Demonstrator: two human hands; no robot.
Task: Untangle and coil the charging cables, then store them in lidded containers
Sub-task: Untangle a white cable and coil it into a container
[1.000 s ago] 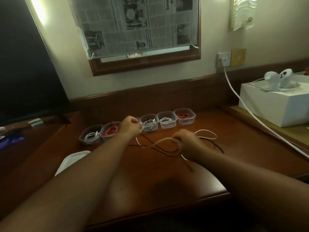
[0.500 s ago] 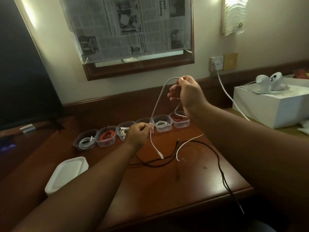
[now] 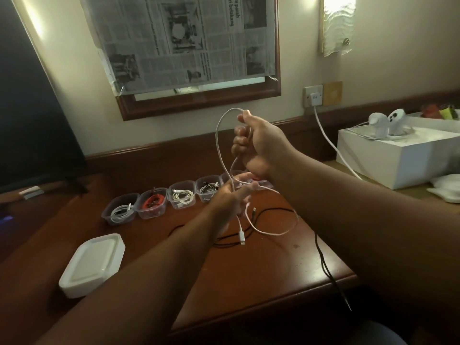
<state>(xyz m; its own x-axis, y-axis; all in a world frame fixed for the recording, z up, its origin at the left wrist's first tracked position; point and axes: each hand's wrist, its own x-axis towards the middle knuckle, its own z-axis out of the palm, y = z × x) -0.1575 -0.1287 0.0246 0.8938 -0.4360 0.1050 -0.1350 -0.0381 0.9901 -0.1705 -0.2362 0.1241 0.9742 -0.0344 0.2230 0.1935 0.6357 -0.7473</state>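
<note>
My right hand (image 3: 256,140) is raised above the desk and grips a white charging cable (image 3: 220,145) that arcs over its fingers. The cable drops to my left hand (image 3: 234,197), whose fingers pinch it lower down; one plug end (image 3: 242,239) dangles below and a loop (image 3: 273,232) hangs just over the desk. A black cable (image 3: 268,211) lies on the wooden desk (image 3: 249,282) beneath, trailing off the front edge. Several small clear containers (image 3: 120,211) stand in a row behind, each holding a coiled cable.
A stack of white lids (image 3: 93,263) lies on the desk at the left. A white box (image 3: 403,158) with two white controllers (image 3: 388,122) stands at the right, and a white cord (image 3: 331,143) runs from a wall socket (image 3: 313,95). A dark screen (image 3: 29,120) fills the left.
My right hand lifted the white cable from the desk up to about socket height. My left hand slid along the cable to the right, and a loop now hangs below.
</note>
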